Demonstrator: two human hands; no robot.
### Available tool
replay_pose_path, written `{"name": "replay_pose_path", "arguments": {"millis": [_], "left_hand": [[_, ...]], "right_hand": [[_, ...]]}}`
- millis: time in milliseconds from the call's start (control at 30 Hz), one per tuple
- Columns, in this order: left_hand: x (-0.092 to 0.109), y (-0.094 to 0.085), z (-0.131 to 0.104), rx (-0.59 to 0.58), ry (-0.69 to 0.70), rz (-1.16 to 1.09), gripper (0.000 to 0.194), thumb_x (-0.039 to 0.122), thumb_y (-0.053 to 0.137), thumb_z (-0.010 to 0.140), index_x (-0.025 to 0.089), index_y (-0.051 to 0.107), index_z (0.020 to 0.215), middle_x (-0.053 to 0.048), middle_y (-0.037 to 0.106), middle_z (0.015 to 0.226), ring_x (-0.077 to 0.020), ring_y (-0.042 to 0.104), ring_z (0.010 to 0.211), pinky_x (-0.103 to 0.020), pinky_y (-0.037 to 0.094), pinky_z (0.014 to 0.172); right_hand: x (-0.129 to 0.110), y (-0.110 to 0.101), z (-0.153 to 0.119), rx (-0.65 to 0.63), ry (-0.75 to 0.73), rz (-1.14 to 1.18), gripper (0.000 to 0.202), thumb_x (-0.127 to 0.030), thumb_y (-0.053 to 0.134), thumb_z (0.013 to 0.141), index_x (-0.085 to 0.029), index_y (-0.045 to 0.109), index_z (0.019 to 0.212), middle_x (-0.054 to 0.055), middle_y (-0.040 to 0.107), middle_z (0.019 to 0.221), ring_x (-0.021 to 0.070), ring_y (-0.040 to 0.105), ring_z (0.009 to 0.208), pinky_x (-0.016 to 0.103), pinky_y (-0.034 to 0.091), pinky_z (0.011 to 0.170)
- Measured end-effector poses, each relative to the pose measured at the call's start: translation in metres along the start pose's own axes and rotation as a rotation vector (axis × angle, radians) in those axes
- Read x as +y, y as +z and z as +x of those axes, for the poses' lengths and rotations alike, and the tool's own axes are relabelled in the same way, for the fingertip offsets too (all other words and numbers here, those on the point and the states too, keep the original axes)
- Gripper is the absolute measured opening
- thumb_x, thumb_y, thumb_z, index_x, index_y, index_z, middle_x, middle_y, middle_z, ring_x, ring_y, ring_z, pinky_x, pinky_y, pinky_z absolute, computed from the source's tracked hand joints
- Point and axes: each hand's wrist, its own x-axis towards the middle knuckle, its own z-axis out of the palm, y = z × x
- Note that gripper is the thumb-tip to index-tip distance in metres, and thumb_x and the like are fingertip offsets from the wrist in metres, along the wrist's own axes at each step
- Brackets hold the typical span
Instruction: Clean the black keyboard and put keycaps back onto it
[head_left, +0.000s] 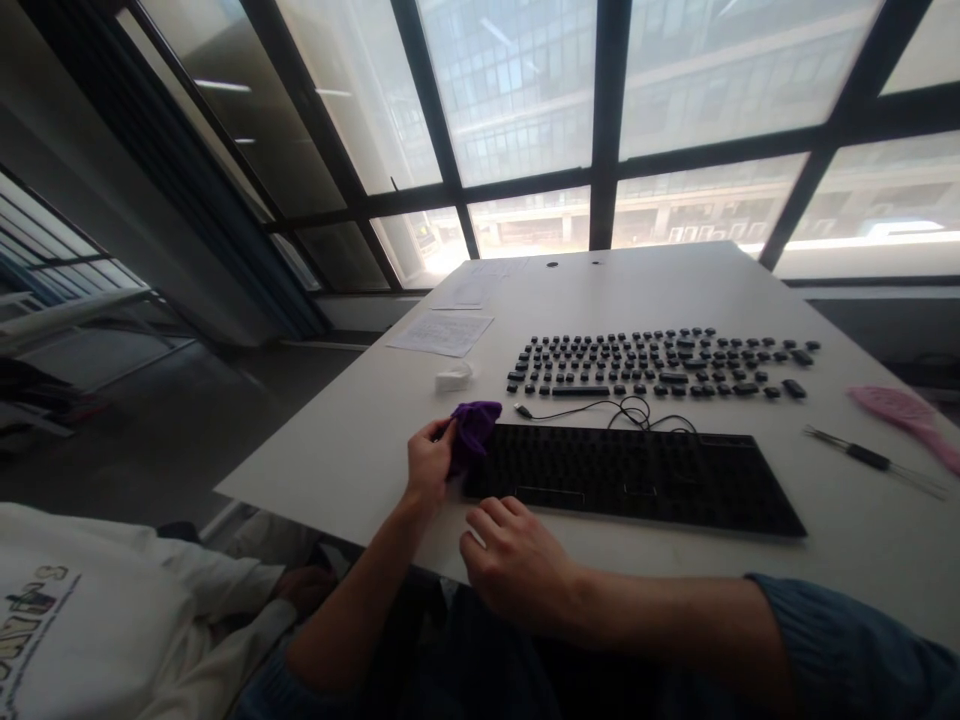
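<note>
A black keyboard base [637,478] without keycaps lies near the table's front edge. My left hand [430,462] is closed on a purple cloth [475,432], which hangs at the base's upper left corner. By the front edge of the base, my right hand [514,560] has its fingers curled; whether anything is in them is hidden. Behind the base lie its cable [630,410] and rows of loose black keycaps [637,362], with a long one [581,391] in the nearest row.
On the white table [847,570], a pink brush-like object [896,408] and a wire tool [868,457] lie right. Paper sheets [442,334] and a small white object [454,377] are left. A person in a white top [97,600] sits at my left.
</note>
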Motion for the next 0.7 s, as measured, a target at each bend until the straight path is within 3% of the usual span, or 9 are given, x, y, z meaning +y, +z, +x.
{"name": "replay_pose_path", "arguments": {"millis": [67, 167, 233, 300, 400, 500, 600, 700], "left_hand": [[0.001, -0.006, 0.005, 0.086, -0.016, -0.007, 0.053, 0.058, 0.068, 0.083, 0.009, 0.076, 0.101, -0.01, 0.077, 0.085, -0.0209, 0.07, 0.072, -0.031, 0.057, 0.065], [0.01, -0.009, -0.003, 0.081, 0.029, 0.016, 0.04, 0.05, 0.073, 0.082, 0.014, 0.077, 0.099, -0.009, 0.078, 0.098, -0.024, 0.072, 0.089, -0.034, 0.058, 0.082], [0.018, -0.006, -0.015, -0.067, 0.136, 0.074, 0.026, 0.041, 0.073, 0.084, 0.018, 0.078, 0.097, -0.009, 0.077, 0.111, -0.0266, 0.072, 0.103, -0.04, 0.055, 0.098], [0.024, -0.002, -0.027, -0.319, 0.241, 0.116, 0.02, 0.034, 0.072, 0.086, 0.022, 0.078, 0.099, -0.009, 0.075, 0.121, -0.0288, 0.068, 0.116, -0.044, 0.049, 0.11], [0.027, 0.001, -0.034, -0.592, 0.216, 0.038, 0.029, 0.037, 0.064, 0.092, 0.023, 0.072, 0.117, -0.01, 0.071, 0.129, -0.0299, 0.065, 0.125, -0.048, 0.046, 0.113], [0.025, -0.006, -0.026, -0.574, 0.099, -0.126, 0.04, 0.044, 0.049, 0.1, 0.019, 0.058, 0.131, -0.015, 0.068, 0.134, -0.0291, 0.066, 0.123, -0.049, 0.051, 0.108], [0.024, -0.022, -0.006, -0.574, 0.107, -0.099, 0.05, 0.049, 0.054, 0.098, 0.017, 0.052, 0.137, -0.019, 0.06, 0.143, -0.0298, 0.058, 0.134, -0.049, 0.043, 0.115], [0.025, -0.041, 0.014, -0.847, 0.239, 0.157, 0.081, 0.052, 0.07, 0.088, 0.023, 0.036, 0.156, -0.017, 0.047, 0.156, -0.0303, 0.042, 0.147, -0.048, 0.033, 0.122]], "right_hand": [[0.0, -0.001, -0.001, 0.008, -0.011, 0.008, 0.007, -0.02, 0.06, 0.091, -0.015, 0.062, 0.088, 0.009, 0.062, 0.094, 0.0244, 0.052, 0.09, 0.038, 0.04, 0.075], [0.0, -0.002, -0.001, 0.02, -0.01, 0.012, 0.007, -0.02, 0.059, 0.092, -0.016, 0.062, 0.088, 0.009, 0.061, 0.093, 0.0243, 0.052, 0.089, 0.038, 0.041, 0.074], [0.002, -0.004, 0.0, 0.038, 0.003, 0.008, 0.007, -0.02, 0.058, 0.093, -0.016, 0.062, 0.089, 0.009, 0.061, 0.093, 0.0247, 0.052, 0.09, 0.038, 0.042, 0.075], [0.004, -0.005, 0.002, 0.067, 0.036, 0.001, 0.005, -0.019, 0.058, 0.093, -0.016, 0.062, 0.092, 0.01, 0.061, 0.097, 0.026, 0.052, 0.093, 0.04, 0.044, 0.079], [0.011, -0.004, 0.006, 0.127, 0.142, -0.017, 0.017, -0.017, 0.057, 0.094, -0.014, 0.062, 0.11, 0.015, 0.061, 0.113, 0.0293, 0.052, 0.107, 0.043, 0.047, 0.089], [0.024, 0.0, 0.014, 0.182, 0.29, -0.025, 0.04, -0.024, 0.059, 0.097, -0.014, 0.052, 0.135, 0.02, 0.053, 0.138, 0.0335, 0.045, 0.126, 0.047, 0.046, 0.099], [0.042, 0.005, 0.025, 0.155, 0.381, -0.024, 0.054, -0.034, 0.067, 0.094, -0.017, 0.049, 0.142, 0.021, 0.044, 0.151, 0.0365, 0.04, 0.135, 0.051, 0.044, 0.103], [0.057, 0.009, 0.034, 0.057, 0.426, -0.031, 0.043, -0.037, 0.07, 0.092, -0.015, 0.06, 0.128, 0.021, 0.05, 0.144, 0.0366, 0.044, 0.131, 0.051, 0.045, 0.101]]}}
